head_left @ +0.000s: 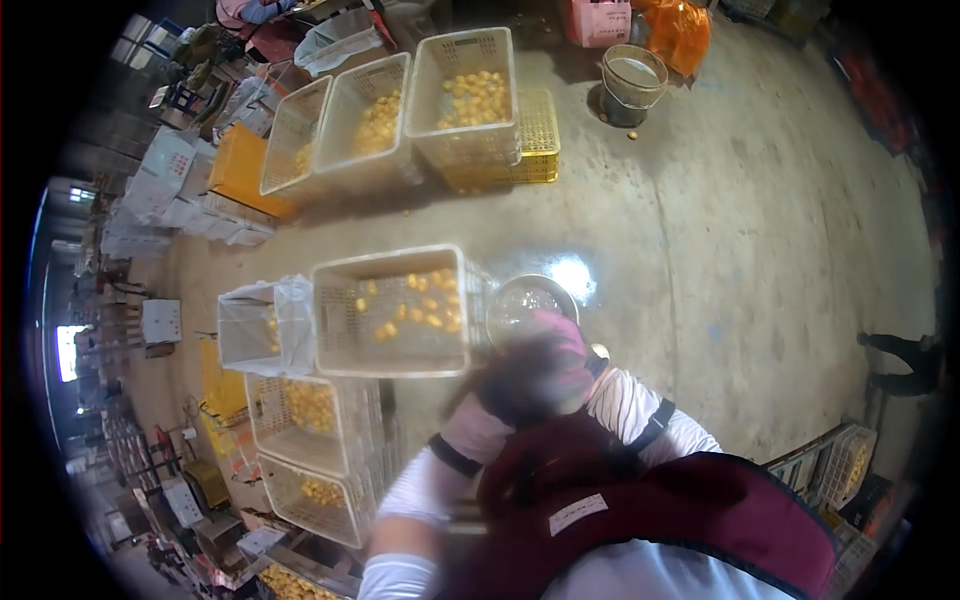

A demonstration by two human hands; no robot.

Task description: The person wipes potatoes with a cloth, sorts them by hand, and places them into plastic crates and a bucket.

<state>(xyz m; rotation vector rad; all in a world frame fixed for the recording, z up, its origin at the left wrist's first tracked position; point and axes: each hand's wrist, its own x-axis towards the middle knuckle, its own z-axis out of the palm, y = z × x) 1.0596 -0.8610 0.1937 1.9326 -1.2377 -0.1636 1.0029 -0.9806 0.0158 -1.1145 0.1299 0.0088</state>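
My left hand [520, 385], dark and smeared by motion, is close against my right hand [568, 350], which wears a pinkish glove. Both are in front of my maroon apron [560, 465]. Their fingers are blurred, so whether they hold anything cannot be made out. Just beyond them stands a round metal basin [497, 318] with what looks like water in it. A small pale round thing [600, 351] shows beside my right hand. Left of the basin is a white plastic crate [390, 262] with scattered small yellow round pieces, perhaps fruit or potatoes [430, 300].
Several more crates hold yellow pieces, among them a tall white crate [425, 60] on a yellow crate [540, 135] and a lower-left crate [295, 430]. A lined crate [245, 330] adjoins the near one. A dark bucket [625, 110] stands on the concrete floor [740, 230].
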